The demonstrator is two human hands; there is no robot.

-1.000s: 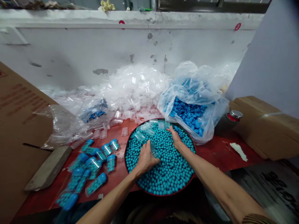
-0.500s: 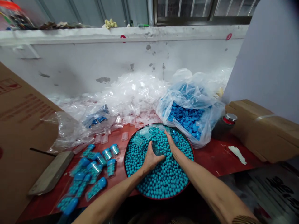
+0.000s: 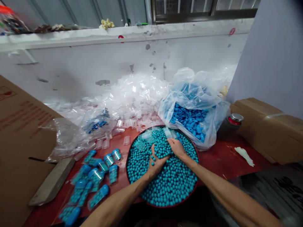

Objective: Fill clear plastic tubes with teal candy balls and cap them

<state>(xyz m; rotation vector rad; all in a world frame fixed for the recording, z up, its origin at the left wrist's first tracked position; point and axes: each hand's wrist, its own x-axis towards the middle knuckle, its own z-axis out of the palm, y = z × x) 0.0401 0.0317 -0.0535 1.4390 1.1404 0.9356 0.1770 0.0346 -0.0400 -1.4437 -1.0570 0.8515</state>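
Holding clear tube (image 3: 153, 156) tilted, left hand (image 3: 155, 164).

A round red-rimmed tray (image 3: 129, 151) filled with small teal beads (image 3: 170, 183) sits at the near middle of the red table (image 3: 220, 157); both hands, left hand (image 3: 156, 162) and right hand (image 3: 176, 148), rest in the beads. Left of the tray lie clear bead-filled tubes with blue caps (image 3: 94, 178). Behind it a heap of empty clear plastic tubes (image 3: 134, 97) lines the far edge, with a clear plastic bag of blue caps (image 3: 191, 116) at far right.
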